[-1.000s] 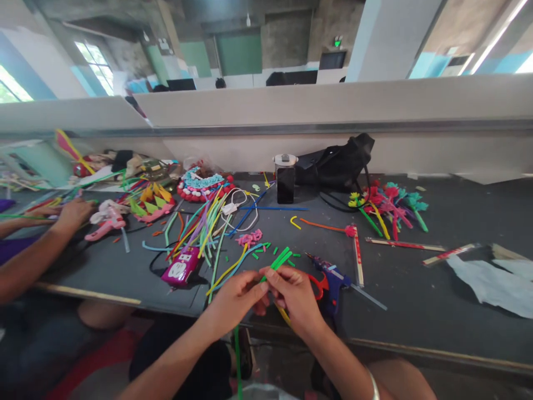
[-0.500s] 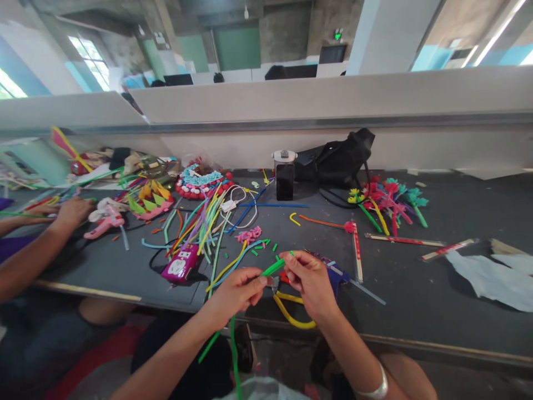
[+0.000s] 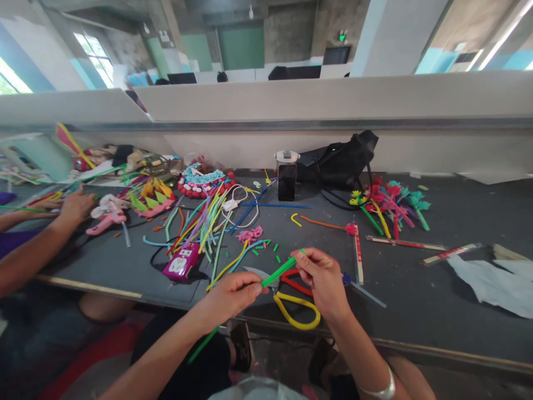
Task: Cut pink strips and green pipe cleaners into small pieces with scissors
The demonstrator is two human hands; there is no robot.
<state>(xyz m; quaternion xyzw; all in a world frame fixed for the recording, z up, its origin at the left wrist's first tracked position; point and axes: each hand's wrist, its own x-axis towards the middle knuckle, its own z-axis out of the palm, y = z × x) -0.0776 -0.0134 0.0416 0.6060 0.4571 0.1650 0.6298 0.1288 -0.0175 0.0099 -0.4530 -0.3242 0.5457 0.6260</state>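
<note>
Green pipe cleaners (image 3: 280, 272) stretch between my two hands above the table's front edge. My left hand (image 3: 237, 293) pinches them at the lower end, and a green tail (image 3: 204, 345) hangs below that hand. At the upper end, the fingertips of my right hand (image 3: 323, 279) are closed on the same green stems. Beneath them lie scissors (image 3: 296, 324) with one yellow and one red handle loop, partly covered by my right hand and the stems. Short green cut pieces (image 3: 257, 253) are scattered just beyond.
A purple box (image 3: 182, 262) and a bundle of coloured pipe cleaners (image 3: 210, 219) lie to the left. Farther back stand a bottle with a phone (image 3: 287, 183) and a black bag (image 3: 343, 161). Fuzzy flowers (image 3: 393, 203) lie right. Another person's hand (image 3: 77, 205) works at far left.
My hands have drawn farther apart, the right one moving right, so more green stem shows between them. One hanging green strand has gone from view. More of the scissors is visible.
</note>
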